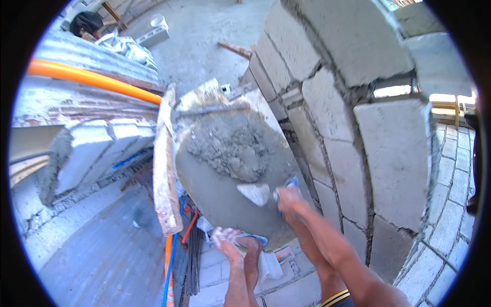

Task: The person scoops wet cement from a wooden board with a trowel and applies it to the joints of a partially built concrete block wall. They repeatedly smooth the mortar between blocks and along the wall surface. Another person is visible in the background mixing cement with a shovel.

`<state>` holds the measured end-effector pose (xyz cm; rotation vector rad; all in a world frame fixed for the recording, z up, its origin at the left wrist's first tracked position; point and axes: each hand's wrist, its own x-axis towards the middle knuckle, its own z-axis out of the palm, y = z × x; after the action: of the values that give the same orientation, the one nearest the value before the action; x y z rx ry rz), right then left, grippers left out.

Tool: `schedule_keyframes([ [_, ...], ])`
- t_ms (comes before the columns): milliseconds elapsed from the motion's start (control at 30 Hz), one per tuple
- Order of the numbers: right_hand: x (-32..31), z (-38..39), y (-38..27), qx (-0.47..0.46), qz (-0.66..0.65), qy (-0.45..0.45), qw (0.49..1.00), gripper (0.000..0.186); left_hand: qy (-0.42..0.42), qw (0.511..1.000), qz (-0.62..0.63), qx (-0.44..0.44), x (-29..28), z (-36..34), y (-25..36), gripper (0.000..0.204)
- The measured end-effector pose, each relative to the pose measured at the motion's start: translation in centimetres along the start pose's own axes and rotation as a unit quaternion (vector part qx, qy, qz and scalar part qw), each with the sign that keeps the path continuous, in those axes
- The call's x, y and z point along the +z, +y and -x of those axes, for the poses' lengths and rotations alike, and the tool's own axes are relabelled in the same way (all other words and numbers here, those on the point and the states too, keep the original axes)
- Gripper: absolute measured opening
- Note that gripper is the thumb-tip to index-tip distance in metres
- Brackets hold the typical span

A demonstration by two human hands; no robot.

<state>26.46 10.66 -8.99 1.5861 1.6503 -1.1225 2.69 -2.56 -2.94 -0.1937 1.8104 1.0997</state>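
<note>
My right hand (287, 198) is shut on the blue handle of a trowel. The pale triangular blade of the trowel (254, 193) lies on a grey mixing board (215, 199). A heap of wet grey mortar (230, 148) sits on the board just beyond the blade. My left hand does not show. A dusty foot in a blue sandal (232, 239) rests at the board's near edge.
A curved wall of grey concrete blocks (358, 128) rises at the right. A rough wooden plank (163, 169) borders the board's left side, with stacked blocks (92, 148) and an orange pipe (92, 79) beyond. Another person (87, 23) and a white bucket (158, 21) are far below.
</note>
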Motion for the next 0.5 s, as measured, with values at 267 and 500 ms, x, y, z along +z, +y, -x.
schedule_keyframes([
  [267,-0.1,9.3,3.7,0.114,-0.488,-0.066,0.863,0.042,-0.224,0.971,-0.077,0.037,5.8,8.5,8.9,0.022],
  [500,-7.8,-8.0,8.5,0.074,-0.131,0.152,0.977,0.054,-0.27,0.86,-0.433,-0.012,14.1,4.2,11.1,0.028],
])
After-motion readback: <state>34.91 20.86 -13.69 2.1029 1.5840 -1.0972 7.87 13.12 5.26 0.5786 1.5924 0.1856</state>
